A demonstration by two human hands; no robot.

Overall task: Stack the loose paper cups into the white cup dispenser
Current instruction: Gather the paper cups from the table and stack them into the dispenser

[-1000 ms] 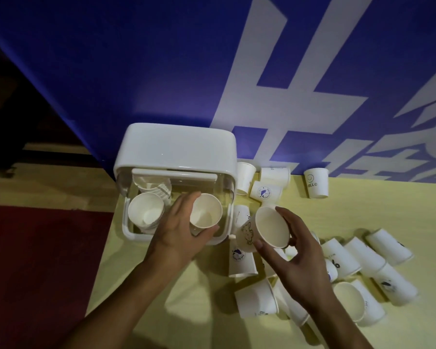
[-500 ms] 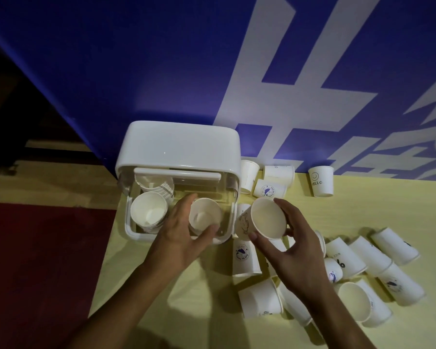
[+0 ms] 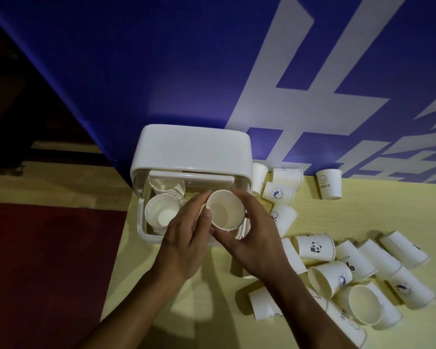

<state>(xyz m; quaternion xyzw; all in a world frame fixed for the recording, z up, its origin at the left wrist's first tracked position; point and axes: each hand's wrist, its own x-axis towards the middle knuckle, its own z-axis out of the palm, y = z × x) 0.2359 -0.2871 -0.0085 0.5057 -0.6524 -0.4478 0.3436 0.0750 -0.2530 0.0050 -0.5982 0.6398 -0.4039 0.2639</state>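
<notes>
Held mouth-up over the right side of the open white plastic cup dispenser [image 3: 190, 147], cradled between left hand [image 3: 186, 238] and right hand [image 3: 252, 235]: white paper cup [image 3: 225, 212], probably light and crushable, best gripped softly just under the rim.

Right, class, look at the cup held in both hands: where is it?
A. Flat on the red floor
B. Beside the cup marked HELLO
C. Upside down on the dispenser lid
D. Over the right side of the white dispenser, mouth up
D: both hands hold the cup mouth up over the right side of the dispenser, right of the stack.
</notes>
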